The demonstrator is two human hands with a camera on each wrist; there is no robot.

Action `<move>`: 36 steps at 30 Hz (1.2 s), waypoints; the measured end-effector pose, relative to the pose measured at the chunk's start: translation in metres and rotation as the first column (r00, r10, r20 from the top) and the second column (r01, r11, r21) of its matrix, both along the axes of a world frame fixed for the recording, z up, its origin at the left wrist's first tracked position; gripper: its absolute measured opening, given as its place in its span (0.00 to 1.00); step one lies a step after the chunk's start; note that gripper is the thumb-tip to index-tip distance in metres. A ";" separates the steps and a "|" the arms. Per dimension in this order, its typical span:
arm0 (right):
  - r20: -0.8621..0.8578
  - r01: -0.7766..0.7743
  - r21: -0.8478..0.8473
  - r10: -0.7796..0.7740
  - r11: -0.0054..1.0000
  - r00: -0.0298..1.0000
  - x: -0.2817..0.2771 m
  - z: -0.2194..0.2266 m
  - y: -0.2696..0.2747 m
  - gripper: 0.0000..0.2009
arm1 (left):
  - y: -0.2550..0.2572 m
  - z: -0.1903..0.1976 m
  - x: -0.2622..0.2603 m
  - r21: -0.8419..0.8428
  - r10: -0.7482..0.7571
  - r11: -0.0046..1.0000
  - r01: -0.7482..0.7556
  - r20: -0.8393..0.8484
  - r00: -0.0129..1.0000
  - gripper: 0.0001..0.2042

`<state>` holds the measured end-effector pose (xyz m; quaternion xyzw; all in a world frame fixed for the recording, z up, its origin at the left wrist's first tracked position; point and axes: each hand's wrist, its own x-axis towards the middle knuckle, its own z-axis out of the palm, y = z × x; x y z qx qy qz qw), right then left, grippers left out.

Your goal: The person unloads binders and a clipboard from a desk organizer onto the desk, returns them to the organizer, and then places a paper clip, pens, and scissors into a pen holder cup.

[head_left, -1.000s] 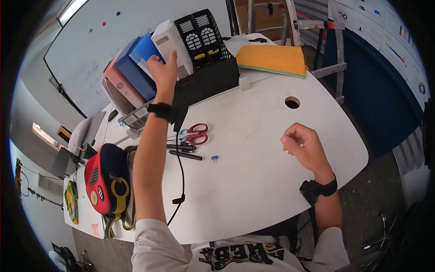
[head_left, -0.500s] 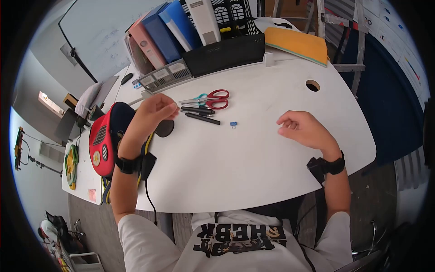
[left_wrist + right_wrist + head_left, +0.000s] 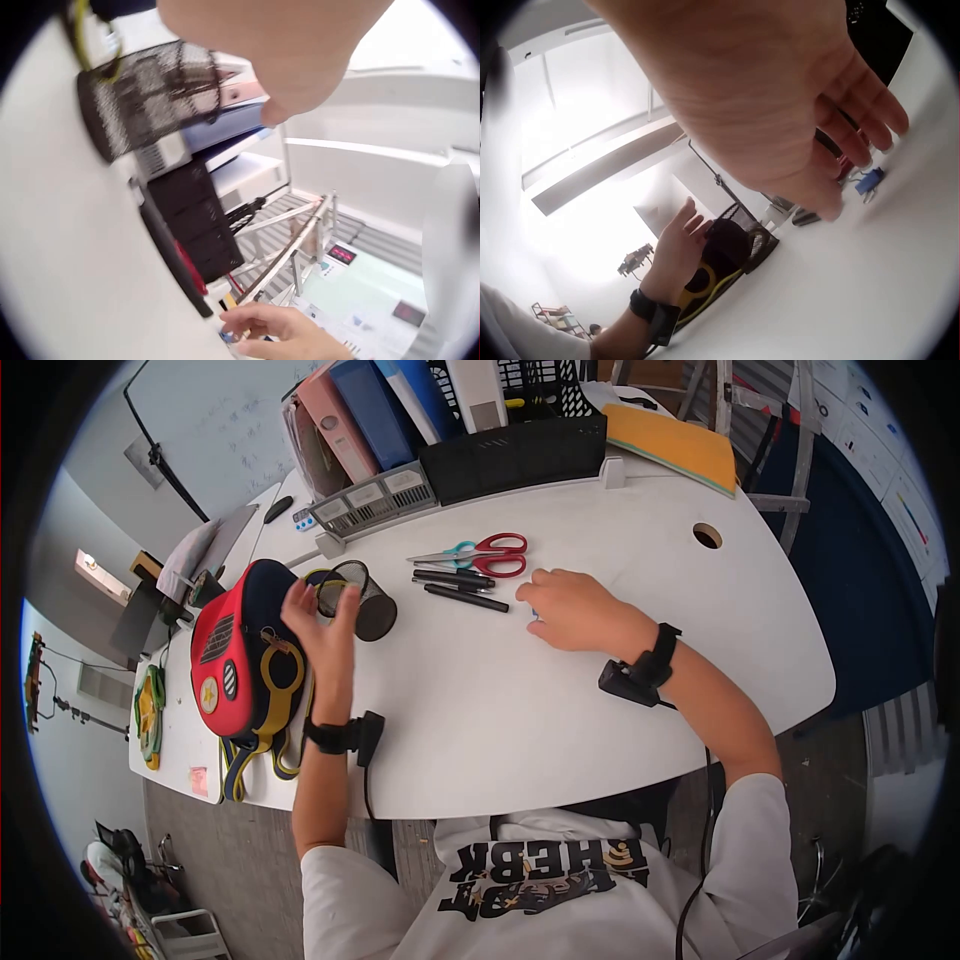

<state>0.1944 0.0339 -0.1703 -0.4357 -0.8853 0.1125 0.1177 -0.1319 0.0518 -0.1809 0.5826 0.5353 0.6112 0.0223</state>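
Observation:
My left hand [image 3: 325,635] is raised beside a black mesh pen cup [image 3: 376,612], fingers spread and holding nothing; the left wrist view shows the cup [image 3: 154,94] standing below the fingers. Over the small blue binder clip [image 3: 870,180] hangs my right hand [image 3: 585,612], fingers extended and loosely bent, with a gap visible between fingertips and clip in the right wrist view. In the head view that hand mostly covers the clip. Black pens [image 3: 466,598] lie left of it, below red-handled scissors [image 3: 500,560] and a teal-handled pair [image 3: 460,552].
A red and navy backpack [image 3: 240,660] sits left of the cup. Along the back are a grey rack [image 3: 375,503], a black organizer [image 3: 515,460], upright folders [image 3: 370,410] and a yellow folder [image 3: 675,445]. A round hole [image 3: 707,536] pierces the table at right.
My left hand has come down from the upright folders to beside the cup, its fingers spreading. My right hand has moved left over the blue clip. The head view has shifted too.

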 end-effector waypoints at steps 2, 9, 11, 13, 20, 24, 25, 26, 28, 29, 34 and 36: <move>0.141 0.038 0.026 -0.041 0.999 0.989 -0.007 -0.011 0.005 0.13 | 0.001 -0.012 0.001 -0.029 -0.020 0.999 0.021 0.019 1.000 0.42; -0.161 0.075 -0.197 -0.107 0.978 0.981 0.010 -0.015 0.015 0.07 | 0.010 -0.017 -0.001 -0.294 -0.093 0.939 0.177 0.279 0.956 0.44; -0.325 0.020 -0.286 -0.116 0.958 0.938 0.014 -0.022 0.021 0.07 | 0.011 -0.020 -0.003 -0.310 -0.088 0.934 0.174 0.273 0.958 0.44; -0.329 0.043 -0.350 -0.166 0.936 0.930 0.016 -0.014 0.021 0.06 | 0.008 -0.020 0.002 -0.323 -0.089 0.930 0.176 0.267 0.960 0.44; -0.643 -0.018 -0.468 -0.327 0.883 0.692 0.039 -0.021 0.036 0.10 | -0.046 -0.020 0.073 -0.369 -0.556 0.700 0.611 0.256 0.791 0.44; -0.371 0.134 -0.451 -0.322 0.882 0.871 0.038 0.022 0.003 0.12 | -0.050 -0.024 0.107 -0.343 -0.642 0.640 0.687 0.253 0.724 0.44; -0.240 0.090 -0.376 -0.191 0.922 0.952 0.039 0.025 -0.004 0.12 | -0.047 -0.026 0.112 -0.314 -0.645 0.645 0.697 0.266 0.717 0.44; -0.093 0.026 -0.306 -0.057 0.952 0.994 0.038 0.026 -0.009 0.13 | -0.044 -0.028 0.118 -0.310 -0.643 0.646 0.698 0.273 0.716 0.44; -0.042 0.014 -0.304 -0.028 0.952 0.999 0.031 0.017 -0.015 0.14 | -0.038 -0.029 0.127 -0.249 -0.662 0.626 0.739 0.332 0.672 0.42; 0.002 0.004 -0.303 -0.004 0.953 1.000 0.028 0.010 -0.016 0.14 | -0.035 -0.030 0.131 -0.248 -0.661 0.627 0.739 0.332 0.673 0.42; -0.027 0.000 -0.299 -0.009 0.954 1.000 0.039 -0.002 0.000 0.09 | -0.030 -0.033 0.140 -0.319 -0.681 0.439 0.840 0.492 0.543 0.38; -0.094 0.116 -0.208 -0.138 0.971 0.986 0.055 0.001 0.008 0.06 | -0.033 -0.031 0.141 -0.321 -0.689 0.441 0.838 0.477 0.545 0.38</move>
